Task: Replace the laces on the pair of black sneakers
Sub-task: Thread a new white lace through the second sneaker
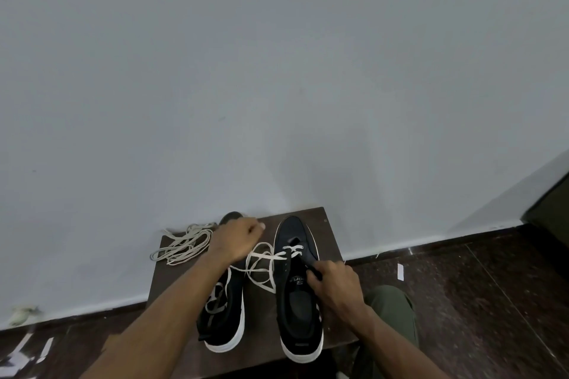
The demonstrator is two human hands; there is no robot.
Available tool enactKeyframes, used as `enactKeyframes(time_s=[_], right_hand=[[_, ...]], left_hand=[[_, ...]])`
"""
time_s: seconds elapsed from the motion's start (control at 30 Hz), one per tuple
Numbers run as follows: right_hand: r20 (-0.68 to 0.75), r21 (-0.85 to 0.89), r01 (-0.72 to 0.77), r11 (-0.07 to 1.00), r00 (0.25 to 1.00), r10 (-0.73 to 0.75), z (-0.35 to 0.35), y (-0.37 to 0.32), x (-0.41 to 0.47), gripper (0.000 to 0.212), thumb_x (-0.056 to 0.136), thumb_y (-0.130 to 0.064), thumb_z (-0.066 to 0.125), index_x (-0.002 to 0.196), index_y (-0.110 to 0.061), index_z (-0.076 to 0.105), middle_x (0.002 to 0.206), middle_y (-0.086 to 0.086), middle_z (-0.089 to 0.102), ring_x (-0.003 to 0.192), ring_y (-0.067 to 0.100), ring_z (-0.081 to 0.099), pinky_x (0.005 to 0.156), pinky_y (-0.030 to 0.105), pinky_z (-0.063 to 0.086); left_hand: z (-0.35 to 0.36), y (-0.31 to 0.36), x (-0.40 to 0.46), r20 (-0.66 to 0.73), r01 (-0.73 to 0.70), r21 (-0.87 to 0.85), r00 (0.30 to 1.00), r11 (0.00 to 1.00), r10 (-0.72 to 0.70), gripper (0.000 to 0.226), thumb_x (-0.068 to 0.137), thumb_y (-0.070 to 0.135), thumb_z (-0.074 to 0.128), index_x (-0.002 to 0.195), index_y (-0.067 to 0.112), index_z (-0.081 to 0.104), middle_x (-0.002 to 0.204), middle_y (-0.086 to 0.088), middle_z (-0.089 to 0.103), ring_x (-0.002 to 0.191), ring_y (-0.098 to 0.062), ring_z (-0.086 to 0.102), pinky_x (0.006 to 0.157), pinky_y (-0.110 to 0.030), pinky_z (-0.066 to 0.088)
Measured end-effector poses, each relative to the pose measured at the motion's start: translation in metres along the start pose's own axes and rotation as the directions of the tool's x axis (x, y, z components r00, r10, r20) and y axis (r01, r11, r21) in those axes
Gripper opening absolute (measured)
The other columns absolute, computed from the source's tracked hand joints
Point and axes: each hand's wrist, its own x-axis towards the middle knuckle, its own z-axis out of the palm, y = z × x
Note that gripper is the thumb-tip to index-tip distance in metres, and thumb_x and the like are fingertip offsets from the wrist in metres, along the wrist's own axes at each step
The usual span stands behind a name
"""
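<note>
Both sneakers sit heels-out at the stool's (331,232) near edge; left hand (235,240) pinches the white lace (261,264), right hand (334,281) grips the right sneaker's (297,292) eyelet side.

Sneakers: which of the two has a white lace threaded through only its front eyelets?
The right sneaker, beside the right hand. Its white lace crosses only near the toe, with loose ends trailing left.
</note>
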Motion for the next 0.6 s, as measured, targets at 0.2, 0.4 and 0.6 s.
enactKeyframes(time_s=[0.2,0.4,0.6], right_hand=[[0.004,-0.016,-0.021,1.0,1.0,0.021,-0.002,-0.004,-0.002,0.035,0.092,-0.047,0.045,0.097,-0.017,0.062,0.095,0.009,0.069,0.091,0.033,0.064,0.074,0.037,0.049],[0.039,-0.006,-0.048,0.999,0.998,0.048,-0.003,-0.003,-0.001,0.035,0.091,-0.047,0.045,0.1,-0.018,0.061,0.097,0.009,0.069,0.093,0.034,0.064,0.076,0.038,0.049],[-0.059,0.066,0.052,0.996,0.997,-0.048,-0.016,-0.016,0.004,0.036,0.087,-0.056,0.052,0.111,-0.03,0.06,0.104,-0.009,0.065,0.093,0.014,0.062,0.074,0.03,0.048]], left_hand=[[0.042,0.008,-0.005,0.21,-0.165,0.302,0.972,0.939,0.103,0.032,0.095,0.045,0.043,0.106,0.026,0.067,0.122,-0.002,0.054,0.125,-0.02,0.042,0.105,-0.041,0.031],[0.029,0.026,-0.003,0.208,0.134,-0.217,0.974,0.967,-0.088,0.025,0.087,0.024,0.057,0.062,0.022,0.059,0.076,0.005,0.066,0.081,-0.018,0.063,0.084,-0.033,0.044],[-0.04,0.043,-0.008,0.269,0.254,-0.68,0.959,0.688,-0.088,0.014,0.09,0.013,0.063,0.085,0.003,0.071,0.065,-0.01,0.067,0.062,-0.016,0.067,0.067,-0.026,0.054]])
